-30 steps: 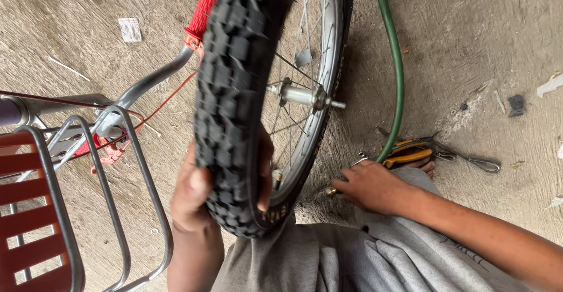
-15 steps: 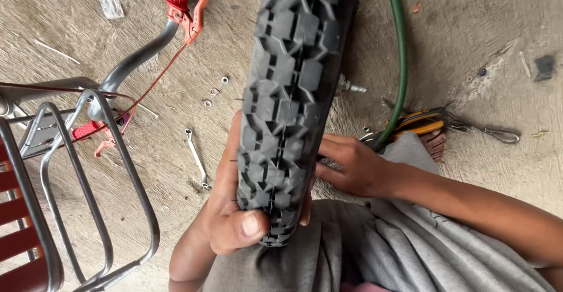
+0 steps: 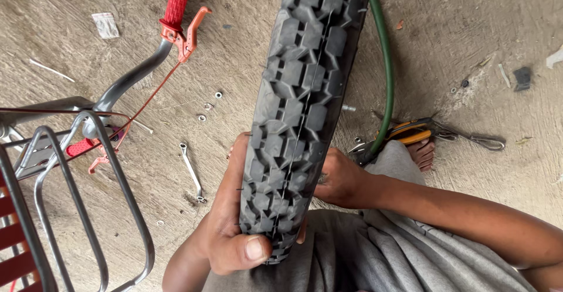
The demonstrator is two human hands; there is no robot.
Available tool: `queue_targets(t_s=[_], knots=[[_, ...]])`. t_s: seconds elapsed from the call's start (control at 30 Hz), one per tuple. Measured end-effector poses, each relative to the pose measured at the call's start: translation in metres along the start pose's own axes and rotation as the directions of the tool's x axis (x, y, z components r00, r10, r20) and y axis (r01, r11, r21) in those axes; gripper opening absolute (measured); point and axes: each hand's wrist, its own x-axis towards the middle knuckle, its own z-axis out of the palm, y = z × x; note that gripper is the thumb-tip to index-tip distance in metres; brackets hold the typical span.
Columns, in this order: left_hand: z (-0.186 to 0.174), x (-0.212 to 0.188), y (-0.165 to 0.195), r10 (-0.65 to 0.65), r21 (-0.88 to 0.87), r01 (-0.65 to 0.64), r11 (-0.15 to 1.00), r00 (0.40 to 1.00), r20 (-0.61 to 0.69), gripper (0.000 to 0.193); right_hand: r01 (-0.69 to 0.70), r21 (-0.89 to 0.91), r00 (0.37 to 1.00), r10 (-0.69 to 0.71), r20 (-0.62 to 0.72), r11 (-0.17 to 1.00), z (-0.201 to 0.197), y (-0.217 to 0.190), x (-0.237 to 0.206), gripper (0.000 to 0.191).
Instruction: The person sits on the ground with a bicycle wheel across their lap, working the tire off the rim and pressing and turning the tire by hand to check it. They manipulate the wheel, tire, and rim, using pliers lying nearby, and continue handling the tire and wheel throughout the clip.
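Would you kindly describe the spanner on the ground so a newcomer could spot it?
Start at the knobbly black tyre gripped by the left hand. On the concrete just left of it lies a slim silver spanner, far longer than the small washers scattered above it.

left hand [image 3: 234,233] gripping, right hand [image 3: 343,180] curled

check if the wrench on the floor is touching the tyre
No, the wrench lies on the concrete, apart from the tyre.
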Motion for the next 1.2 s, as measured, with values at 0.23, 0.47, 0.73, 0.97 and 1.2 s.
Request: queue_targets(t_s=[0.23,0.47,0.73,0.97,1.2], knots=[[0.0,0.001,-0.002,0.029,-0.007,-0.029,1.0,1.0,-0.011,0.125,-0.015,-0.005,1.0,0.015,0.004,1.0,0.003,-0.001,-0.001,0.016],[0.0,0.0,-0.002,0.051,-0.016,-0.051,0.999,0.998,-0.023,0.123,-0.002,-0.091,0.999,0.006,0.039,0.996,0.007,0.006,-0.007,0.013],[-0.002,-0.002,0.0,-0.02,0.041,0.019,0.999,0.999,0.033,0.121,0.035,-0.023,0.998,-0.036,-0.053,0.999,0.008,-0.002,-0.002,0.016],[-0.003,-0.003,-0.001,-0.035,0.1,0.033,0.994,0.999,0.017,0.121,-0.017,0.028,1.0,0.017,0.014,0.999,0.007,0.0,-0.001,0.013],[-0.004,0.0,-0.011,0.053,0.055,-0.053,0.997,0.999,0.001,0.121,-0.027,0.023,0.999,0.026,0.038,0.999,0.006,0.0,-0.002,0.013]])
